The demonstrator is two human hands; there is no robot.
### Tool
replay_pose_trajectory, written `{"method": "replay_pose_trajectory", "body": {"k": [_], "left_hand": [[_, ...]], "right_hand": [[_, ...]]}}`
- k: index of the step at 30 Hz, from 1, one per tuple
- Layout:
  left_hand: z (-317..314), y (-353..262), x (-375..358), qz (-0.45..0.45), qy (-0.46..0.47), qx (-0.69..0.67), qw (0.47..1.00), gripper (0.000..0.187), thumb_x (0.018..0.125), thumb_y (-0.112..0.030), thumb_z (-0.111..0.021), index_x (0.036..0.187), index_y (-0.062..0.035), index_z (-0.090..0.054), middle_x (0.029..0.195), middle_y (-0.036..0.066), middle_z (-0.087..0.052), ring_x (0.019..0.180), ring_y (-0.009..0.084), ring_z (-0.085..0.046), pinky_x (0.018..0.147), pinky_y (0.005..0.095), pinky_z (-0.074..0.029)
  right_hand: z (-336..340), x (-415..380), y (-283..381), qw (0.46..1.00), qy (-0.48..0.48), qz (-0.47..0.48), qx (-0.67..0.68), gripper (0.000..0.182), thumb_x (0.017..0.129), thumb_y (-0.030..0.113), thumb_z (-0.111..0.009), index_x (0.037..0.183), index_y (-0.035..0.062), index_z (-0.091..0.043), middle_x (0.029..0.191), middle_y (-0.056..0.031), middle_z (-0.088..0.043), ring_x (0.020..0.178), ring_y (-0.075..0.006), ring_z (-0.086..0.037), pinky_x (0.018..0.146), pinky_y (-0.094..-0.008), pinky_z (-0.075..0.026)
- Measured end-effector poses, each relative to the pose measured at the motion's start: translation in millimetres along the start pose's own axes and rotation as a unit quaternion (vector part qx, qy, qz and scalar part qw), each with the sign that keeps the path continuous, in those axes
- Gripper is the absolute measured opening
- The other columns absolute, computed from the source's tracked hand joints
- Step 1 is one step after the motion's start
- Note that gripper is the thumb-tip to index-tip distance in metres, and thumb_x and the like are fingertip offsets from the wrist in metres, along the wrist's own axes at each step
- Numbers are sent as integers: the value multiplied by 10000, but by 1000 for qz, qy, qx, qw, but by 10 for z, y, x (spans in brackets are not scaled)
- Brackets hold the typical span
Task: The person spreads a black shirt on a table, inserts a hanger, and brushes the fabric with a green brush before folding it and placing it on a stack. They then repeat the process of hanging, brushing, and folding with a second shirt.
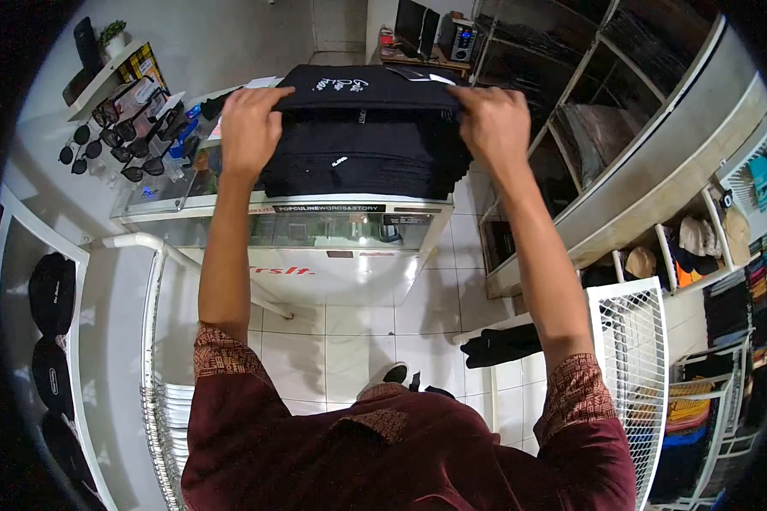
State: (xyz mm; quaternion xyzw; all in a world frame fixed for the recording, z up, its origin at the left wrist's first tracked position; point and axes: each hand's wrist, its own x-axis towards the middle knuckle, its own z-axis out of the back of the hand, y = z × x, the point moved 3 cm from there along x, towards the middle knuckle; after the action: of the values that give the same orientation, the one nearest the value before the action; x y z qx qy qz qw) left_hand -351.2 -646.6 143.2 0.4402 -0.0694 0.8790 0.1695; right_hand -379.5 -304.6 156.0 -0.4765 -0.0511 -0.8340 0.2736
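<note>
Both my arms reach forward over a glass display counter (pixel 341 230). My left hand (pixel 251 128) pinches the near left corner of a folded black T-shirt (pixel 337 85) with white lettering. The near right corner of the same shirt is gripped by my right hand (pixel 494 123), fingers closed on the fabric. Its front edge is lifted above a stack of folded black shirts (pixel 358 162) on the counter, leaving a dark gap between. A small white label shows on the stack's front. A white tag or card (pixel 430 77) lies on the shirt's far right part.
Sunglasses on a stand (pixel 132 132) are left of the stack. A white metal rail (pixel 196 264) crosses at lower left. A white mesh rack (pixel 631 358) stands by my right elbow. Shelves (pixel 605 128) rise at right. A monitor (pixel 417 30) and speaker (pixel 462 41) sit behind.
</note>
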Motion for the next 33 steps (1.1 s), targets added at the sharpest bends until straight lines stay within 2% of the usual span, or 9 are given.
{"method": "replay_pose_trajectory", "body": {"k": [5, 9, 10, 14, 18, 21, 29, 32, 33], "left_hand": [[612, -90, -391, 135, 24, -315, 939, 489, 712, 192, -709, 1143, -37, -739, 1091, 93, -761, 967, 193, -731, 883, 313, -552], [375, 80, -265, 219, -12, -353, 909, 483, 770, -40, -856, 1230, -36, -709, 1163, 117, -743, 968, 171, -699, 893, 290, -540], [154, 166, -189, 235, -37, -403, 884, 516, 770, -102, -878, 1250, -39, -700, 1188, 122, -737, 977, 175, -694, 891, 296, -537], [-386, 102, -277, 252, -23, 57, 966, 680, 818, -409, -845, 1341, -36, -621, 1200, 230, -675, 1113, 389, -653, 976, 431, -488], [-383, -20, -724, 303, -150, 66, 939, 778, 830, -478, -822, 1394, -11, -559, 1160, 239, -646, 1044, 382, -646, 951, 471, -482], [-477, -53, -987, 551, -105, -405, 722, 756, 855, -365, -842, 1411, 21, -504, 1061, 138, -623, 958, 222, -638, 795, 344, -557], [-596, -378, -1118, 552, -256, -648, 458, 449, 833, -148, -850, 1179, 7, -611, 1031, 83, -632, 844, 138, -631, 756, 285, -587], [-600, -853, -1072, 560, -270, -707, 336, 267, 905, -160, -782, 1150, -77, -714, 895, 4, -665, 882, 169, -653, 945, 400, -569], [-665, -983, -1076, 521, -239, -743, 347, 327, 931, -157, -757, 1241, -80, -684, 1092, 47, -694, 1059, 230, -653, 1062, 475, -498]], "right_hand": [[672, -188, -53, 976, 130, -5, 174, 319, 799, 64, -768, 1118, 77, -767, 945, -125, -752, 831, -248, -693, 811, -385, -502], [167, -104, -300, 878, 118, -175, 430, 343, 862, 213, -830, 1149, 44, -751, 866, -144, -711, 761, -108, -639, 665, -273, -513], [-61, -71, -393, 864, 139, -238, 422, 424, 846, 240, -844, 1203, 49, -720, 917, -175, -728, 806, -203, -694, 734, -333, -550], [-809, -480, -347, 908, 153, -362, 144, 730, 813, 522, -809, 1361, 88, -599, 1261, -229, -645, 1136, -413, -654, 980, -477, -527], [-501, -775, -132, 867, 106, -469, 133, 871, 802, 662, -743, 1384, 42, -559, 1271, -276, -615, 1109, -398, -677, 969, -493, -527], [-351, -809, 5, 758, 124, -547, 333, 899, 759, 606, -827, 1355, -12, -557, 1087, -258, -701, 899, -319, -743, 820, -418, -585], [-128, -898, 95, 731, 19, -534, 424, 874, 758, 250, -929, 1430, -66, -468, 1169, -243, -693, 866, -240, -730, 644, -368, -584], [242, -1089, 180, 628, 32, -597, 498, 863, 767, 153, -915, 1439, -95, -432, 1228, -213, -672, 915, -245, -719, 689, -395, -594], [307, -1217, 180, 585, 65, -610, 531, 820, 774, 142, -906, 1424, -86, -461, 1239, -183, -670, 971, -238, -705, 782, -379, -586]]}}
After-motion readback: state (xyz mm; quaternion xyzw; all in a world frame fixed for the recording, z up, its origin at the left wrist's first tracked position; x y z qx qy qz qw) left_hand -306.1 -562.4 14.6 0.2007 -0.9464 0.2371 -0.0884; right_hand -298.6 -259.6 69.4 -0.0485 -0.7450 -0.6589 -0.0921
